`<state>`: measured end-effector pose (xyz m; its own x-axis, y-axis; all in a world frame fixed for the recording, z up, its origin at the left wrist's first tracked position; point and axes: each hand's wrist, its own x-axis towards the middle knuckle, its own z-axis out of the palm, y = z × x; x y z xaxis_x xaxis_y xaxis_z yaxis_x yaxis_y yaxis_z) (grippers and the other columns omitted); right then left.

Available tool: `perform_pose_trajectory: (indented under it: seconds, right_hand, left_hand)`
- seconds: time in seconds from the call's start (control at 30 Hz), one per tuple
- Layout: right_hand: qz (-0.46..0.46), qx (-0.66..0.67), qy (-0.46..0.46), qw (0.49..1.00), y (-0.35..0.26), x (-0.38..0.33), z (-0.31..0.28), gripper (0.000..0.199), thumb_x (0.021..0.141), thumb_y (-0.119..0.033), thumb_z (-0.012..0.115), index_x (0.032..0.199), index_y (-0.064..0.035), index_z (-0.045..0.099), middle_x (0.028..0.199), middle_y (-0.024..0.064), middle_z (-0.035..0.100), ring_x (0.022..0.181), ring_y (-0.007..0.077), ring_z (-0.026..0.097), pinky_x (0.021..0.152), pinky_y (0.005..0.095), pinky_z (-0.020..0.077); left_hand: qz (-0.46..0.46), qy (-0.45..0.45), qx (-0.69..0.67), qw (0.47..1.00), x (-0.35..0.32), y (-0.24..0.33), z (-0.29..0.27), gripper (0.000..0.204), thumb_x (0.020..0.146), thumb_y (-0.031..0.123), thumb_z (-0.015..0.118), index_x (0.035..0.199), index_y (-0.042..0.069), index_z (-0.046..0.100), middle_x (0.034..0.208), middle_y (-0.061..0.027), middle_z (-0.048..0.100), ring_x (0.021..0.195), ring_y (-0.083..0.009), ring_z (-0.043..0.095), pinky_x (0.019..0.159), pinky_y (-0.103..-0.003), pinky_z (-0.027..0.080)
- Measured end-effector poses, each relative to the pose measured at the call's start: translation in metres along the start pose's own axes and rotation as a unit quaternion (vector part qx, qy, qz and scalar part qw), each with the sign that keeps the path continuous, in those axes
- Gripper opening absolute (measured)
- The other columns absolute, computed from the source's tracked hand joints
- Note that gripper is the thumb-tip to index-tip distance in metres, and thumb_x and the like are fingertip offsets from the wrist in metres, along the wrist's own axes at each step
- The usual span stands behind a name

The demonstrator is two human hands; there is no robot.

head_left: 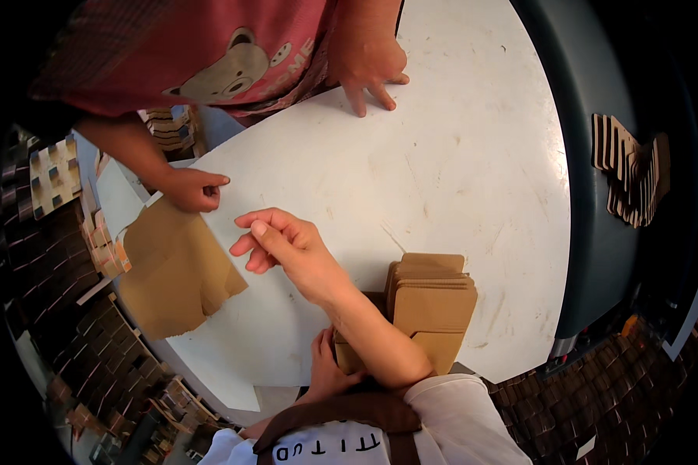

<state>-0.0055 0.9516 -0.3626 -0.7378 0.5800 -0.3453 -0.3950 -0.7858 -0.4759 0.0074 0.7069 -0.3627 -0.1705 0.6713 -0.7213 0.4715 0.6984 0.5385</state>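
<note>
My right hand (291, 252) is raised over the white table, fingers apart and loosely curled, with nothing in them. Its forearm reaches across to the left, covering part of a stack of brown cardboard pieces (434, 306) with rounded corners. Low at the table's near edge, my left hand (329, 368) grips the left side of the cardboard pieces between thumb and fingers; the forearm hides part of that grip. A torn sheet of brown paper (174, 271) lies on the table's left side, beyond my right hand's fingertips.
Across the white table (473, 178) stands a person in a red shirt, one hand (368, 77) spread on the top, the other (194, 190) closed near the brown paper. A dark green surface (589, 186) on the right carries more cardboard pieces (628, 170). Cardboard stacks (39, 256) fill the left.
</note>
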Motion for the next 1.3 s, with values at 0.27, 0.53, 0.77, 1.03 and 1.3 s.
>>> perform_pose_trajectory:
  seconds: [0.27, 0.53, 0.77, 1.03, 1.3]
  right_hand:
    - [-0.026, 0.058, -0.149, 0.987, -0.006, -0.009, 0.000, 0.039, 0.102, -0.036, 0.040, 0.109, -0.0010, 0.056, 0.067, 0.0077, 0.062, 0.055, 0.0112, 0.057, 0.055, 0.0230, 0.0476]
    - [-0.228, 0.029, -0.140, 0.963, -0.077, -0.104, 0.080, 0.045, 0.102, -0.039, 0.037, 0.111, 0.0001, 0.056, 0.082, 0.0115, 0.066, 0.064, 0.0130, 0.060, 0.064, 0.0244, 0.0502]
    - [-0.115, -0.718, 0.186, 0.661, -0.049, -0.266, -0.003, 0.027, 0.091, -0.026, 0.060, 0.108, -0.0049, 0.061, 0.097, 0.0079, 0.064, 0.081, 0.0226, 0.060, 0.069, 0.0323, 0.0512]
    - [-0.161, -0.783, 0.184, 0.572, 0.004, -0.322, -0.036, 0.038, 0.085, -0.023, 0.064, 0.117, -0.0044, 0.056, 0.124, 0.0106, 0.054, 0.112, 0.0319, 0.049, 0.087, 0.0404, 0.0481]
    - [-0.130, -0.619, 0.181, 0.753, -0.041, -0.375, -0.078, 0.046, 0.098, -0.033, 0.046, 0.132, -0.0013, 0.048, 0.131, 0.0193, 0.050, 0.123, 0.0324, 0.047, 0.102, 0.0388, 0.0386]
  left_hand:
    - [0.047, 0.030, -0.097, 0.994, 0.006, -0.019, 0.008, 0.105, 0.063, 0.040, 0.082, 0.139, -0.003, 0.025, 0.132, -0.0218, 0.034, 0.125, -0.0359, 0.034, 0.105, -0.046, 0.032]
    - [0.100, 0.109, -0.219, 0.964, -0.007, -0.023, 0.018, 0.087, 0.073, 0.032, 0.079, 0.137, -0.002, 0.032, 0.132, -0.0203, 0.041, 0.118, -0.0315, 0.046, 0.100, -0.041, 0.040]
    - [0.015, 0.100, -0.411, 0.906, 0.010, -0.036, 0.019, 0.069, 0.088, 0.049, 0.062, 0.130, -0.001, 0.043, 0.122, -0.0115, 0.053, 0.110, -0.0195, 0.052, 0.091, -0.035, 0.045]
    - [-0.054, -0.065, -0.347, 0.934, 0.010, -0.019, -0.009, 0.069, 0.094, 0.062, 0.038, 0.129, 0.004, 0.053, 0.116, -0.0086, 0.061, 0.097, -0.0175, 0.059, 0.088, -0.036, 0.044]
    - [0.162, -0.048, -0.277, 0.946, -0.077, 0.073, 0.014, 0.041, 0.095, 0.034, 0.058, 0.117, 0.001, 0.048, 0.115, -0.0127, 0.058, 0.107, -0.0174, 0.056, 0.089, -0.029, 0.047]
